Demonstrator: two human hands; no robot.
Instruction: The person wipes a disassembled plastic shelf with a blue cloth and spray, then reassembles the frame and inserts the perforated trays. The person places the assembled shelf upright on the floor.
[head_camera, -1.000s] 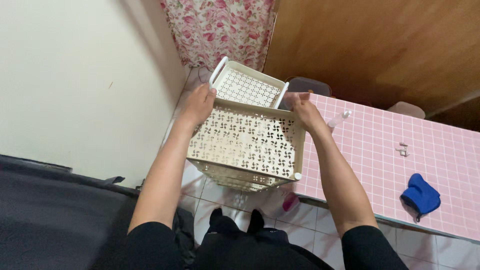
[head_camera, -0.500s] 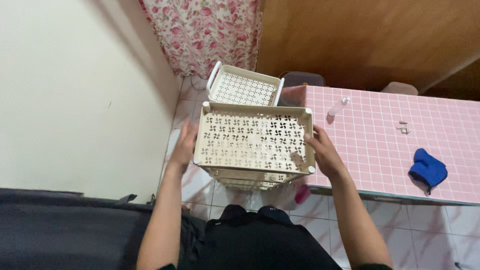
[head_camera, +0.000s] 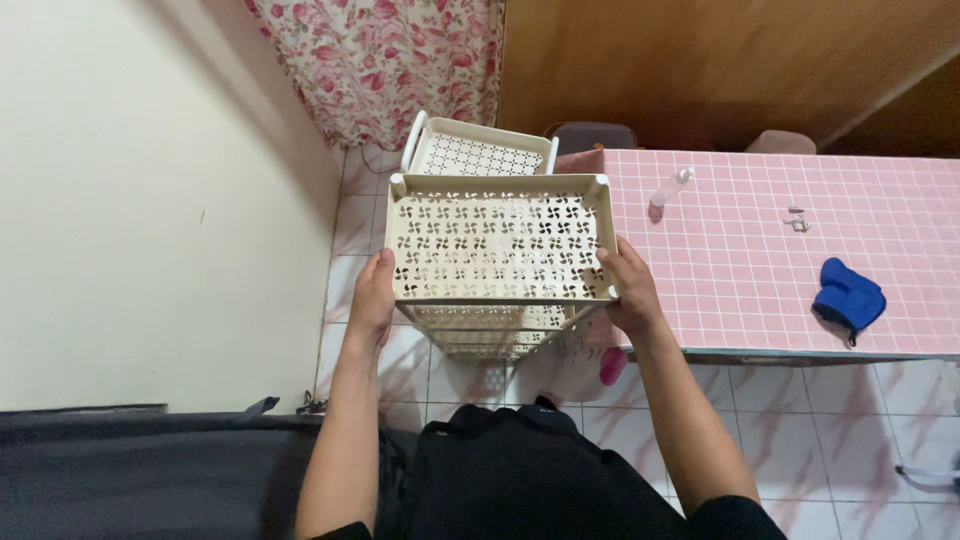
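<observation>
Cream plastic rack (head_camera: 497, 250), pierced with pinwheel holes, held level over the tiled floor (head_camera: 800, 430) just beside a pink table (head_camera: 740, 260). Left hand (head_camera: 372, 297) flat against the near left side, fingers together; right hand (head_camera: 627, 288) curled round the near right corner. Gripped from both sides, likely to keep the stacked tiers steady. Second tray (head_camera: 480, 155) just behind, blue cloth (head_camera: 848, 298) well apart.
</observation>
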